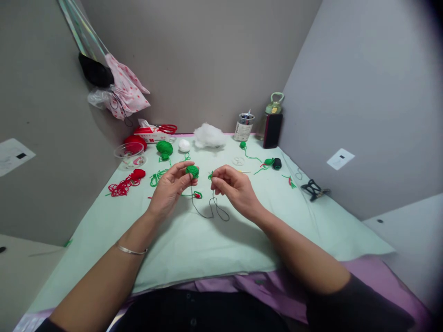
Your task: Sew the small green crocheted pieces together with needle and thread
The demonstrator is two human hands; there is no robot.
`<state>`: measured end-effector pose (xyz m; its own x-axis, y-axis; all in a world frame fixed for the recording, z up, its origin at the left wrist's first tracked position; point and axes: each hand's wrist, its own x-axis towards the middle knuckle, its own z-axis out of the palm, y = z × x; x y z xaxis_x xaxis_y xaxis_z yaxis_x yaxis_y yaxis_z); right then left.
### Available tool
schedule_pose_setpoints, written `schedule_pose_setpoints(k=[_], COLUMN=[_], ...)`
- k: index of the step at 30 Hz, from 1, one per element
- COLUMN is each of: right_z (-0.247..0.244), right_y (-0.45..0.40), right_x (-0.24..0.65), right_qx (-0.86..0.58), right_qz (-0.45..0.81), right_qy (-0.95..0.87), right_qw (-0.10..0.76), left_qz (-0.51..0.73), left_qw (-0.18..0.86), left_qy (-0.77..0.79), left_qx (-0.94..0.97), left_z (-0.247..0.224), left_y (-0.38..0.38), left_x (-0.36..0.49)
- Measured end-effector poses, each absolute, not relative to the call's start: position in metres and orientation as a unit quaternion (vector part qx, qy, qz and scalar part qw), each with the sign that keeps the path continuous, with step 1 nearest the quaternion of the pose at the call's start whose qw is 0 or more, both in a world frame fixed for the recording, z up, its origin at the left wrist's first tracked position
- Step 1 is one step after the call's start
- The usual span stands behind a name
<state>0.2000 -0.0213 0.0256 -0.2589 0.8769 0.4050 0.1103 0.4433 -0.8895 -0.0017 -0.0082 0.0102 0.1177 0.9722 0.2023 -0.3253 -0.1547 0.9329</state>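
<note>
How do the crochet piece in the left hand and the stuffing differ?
The crochet piece is green; the stuffing is white. The stuffing is larger and fluffy, the crochet piece smaller and stitched. The left hand holds the crochet piece; the stuffing rests on the cloth.

The crocheted piece (pixel 192 172) is green, the thread (pixel 204 216) dark, the hanging cloth (pixel 127 87) red-dotted pink.

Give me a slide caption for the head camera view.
Left hand holds a rounded green crocheted piece; thin dark thread loops between it and the right hand.
</note>
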Motion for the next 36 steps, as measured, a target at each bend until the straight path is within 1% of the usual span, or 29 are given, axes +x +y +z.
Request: schedule_pose_setpoints(k=[3, 5, 12, 16, 26, 32, 36], right_z=[0.027, 0.028, 0.025, 0.023, 0.023, 0.027, 0.027], right_y=[-0.021, -0.022, -0.025, -0.025, -0.027, -0.031, -0.031], right_x=[0.199, 0.199, 0.195, 0.193, 0.192, 0.194, 0.194], right_qx=[-0.364, -0.366, -0.384, -0.383, -0.374, -0.372, -0.372], right_qz=[0.315, 0.297, 0.315, 0.318, 0.301, 0.270, 0.260], right_qy=[-0.713, -0.720, -0.736, -0.742, -0.746, -0.735, -0.752], right_qw=[0.509, 0.510, 0.460, 0.449, 0.461, 0.498, 0.478], left_qz=[0.570, 0.566, 0.562, 0.565, 0.572, 0.579, 0.577], left_qw=[0.561, 0.556, 0.516, 0.505, 0.481, 0.471, 0.478], left_qy=[0.325, 0.326, 0.330, 0.331, 0.339, 0.344, 0.332], left_qx=[0.505, 0.514, 0.555, 0.563, 0.572, 0.570, 0.573], left_z=[0.008, 0.006, 0.000, 0.001, 0.008, 0.005, 0.005], left_y=[-0.008, -0.008, -0.007, -0.007, -0.012, -0.011, -0.011], left_x=[-0.002, -0.002, -0.003, -0.003, 0.000, -0.001, 0.000])
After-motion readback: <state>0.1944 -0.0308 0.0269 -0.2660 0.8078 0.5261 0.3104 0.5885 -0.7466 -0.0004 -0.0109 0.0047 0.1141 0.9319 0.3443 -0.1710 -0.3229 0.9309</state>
